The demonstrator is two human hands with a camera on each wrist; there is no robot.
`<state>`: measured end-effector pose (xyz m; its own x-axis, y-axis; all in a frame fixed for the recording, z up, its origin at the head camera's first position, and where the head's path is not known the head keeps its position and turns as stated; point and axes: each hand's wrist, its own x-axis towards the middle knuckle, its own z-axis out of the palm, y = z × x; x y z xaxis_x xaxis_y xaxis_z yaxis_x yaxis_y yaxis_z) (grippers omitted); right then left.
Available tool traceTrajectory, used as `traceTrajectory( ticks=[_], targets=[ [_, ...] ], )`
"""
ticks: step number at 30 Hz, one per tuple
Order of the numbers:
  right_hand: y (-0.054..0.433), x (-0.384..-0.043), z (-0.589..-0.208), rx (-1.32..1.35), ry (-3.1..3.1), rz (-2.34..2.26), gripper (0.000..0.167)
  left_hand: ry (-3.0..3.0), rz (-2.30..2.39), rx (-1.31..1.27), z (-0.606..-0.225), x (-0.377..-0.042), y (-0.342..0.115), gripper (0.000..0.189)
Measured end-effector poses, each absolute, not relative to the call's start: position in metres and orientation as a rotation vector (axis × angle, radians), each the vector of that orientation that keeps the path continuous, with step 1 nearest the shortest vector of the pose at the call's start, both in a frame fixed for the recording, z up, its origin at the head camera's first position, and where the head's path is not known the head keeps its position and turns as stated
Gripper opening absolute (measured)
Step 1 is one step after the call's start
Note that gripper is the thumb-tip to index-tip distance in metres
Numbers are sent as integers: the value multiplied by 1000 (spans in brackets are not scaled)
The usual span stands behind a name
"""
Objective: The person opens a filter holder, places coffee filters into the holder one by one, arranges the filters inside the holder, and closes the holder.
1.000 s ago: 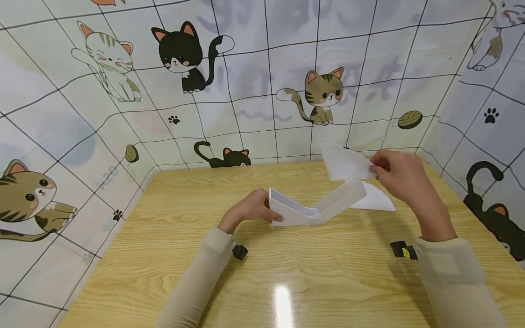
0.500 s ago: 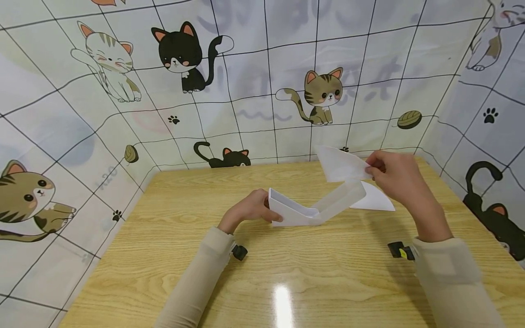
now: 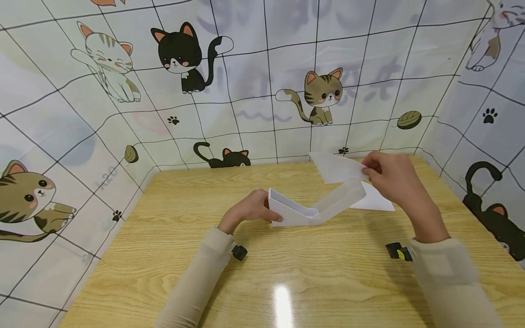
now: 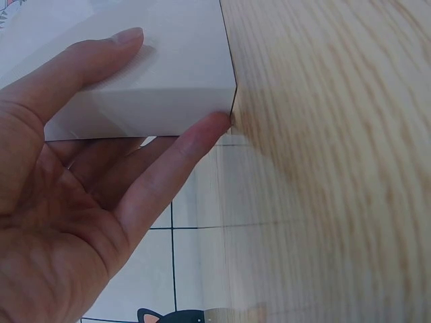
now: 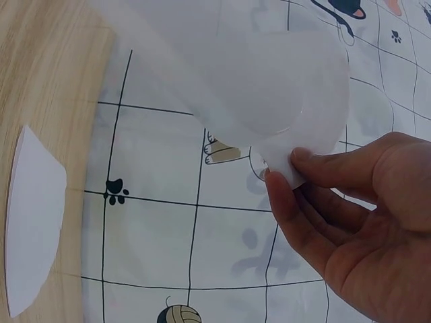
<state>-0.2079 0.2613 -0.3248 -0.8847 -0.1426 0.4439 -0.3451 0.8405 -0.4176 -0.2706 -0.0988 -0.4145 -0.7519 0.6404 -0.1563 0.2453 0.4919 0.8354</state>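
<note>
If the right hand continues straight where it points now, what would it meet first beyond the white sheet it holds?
Past the white sheet the right hand pinches, probably the patterned backdrop, though depth is unclear.

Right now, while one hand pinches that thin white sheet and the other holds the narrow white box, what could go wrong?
The thin white sheet might bend or slip, because the right hand pinches it only near one corner. The slanting translucent part of the narrow white box might wobble, since the left hand holds just the opposite end. Leaning that part back could nudge the white curved-edged piece lying behind it.
</note>
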Motion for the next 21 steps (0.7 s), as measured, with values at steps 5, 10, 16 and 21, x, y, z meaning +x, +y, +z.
traceTrajectory(
  ticks=[5,10,16,21],
  targets=[
    [260,-208,-326,383,-2602,688,5,2287,1183,733,-415,-271,-99,39],
    [259,-207,-326,375,-2601,682,6,2283,1184,739,-416,-271,-99,39],
    [254,-206,-326,383,-2588,704,7,2290,1184,738,-415,-270,-99,39],
    [250,-206,-326,394,-2563,706,5,2295,1180,730,-416,-271,-99,38]
  ],
)
